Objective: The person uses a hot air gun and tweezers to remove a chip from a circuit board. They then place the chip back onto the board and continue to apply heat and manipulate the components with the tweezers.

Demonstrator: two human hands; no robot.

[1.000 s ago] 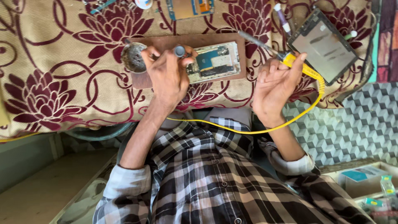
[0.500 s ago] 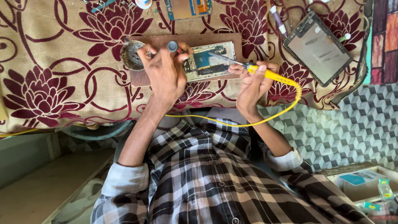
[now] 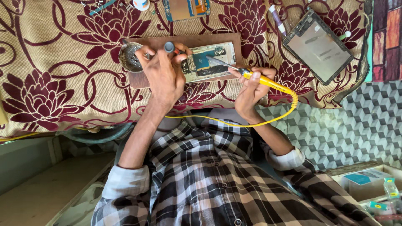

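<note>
Right hand grips a yellow-handled soldering iron, its grey tip on the opened phone's exposed blue-and-silver board.

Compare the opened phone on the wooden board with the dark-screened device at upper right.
The opened phone shows bare circuitry; the dark-screened device shows an intact glass face. The phone lies on the wooden board, touched by the soldering iron tip; the device lies askew on the floral cloth, untouched. Both lie flat.
</note>
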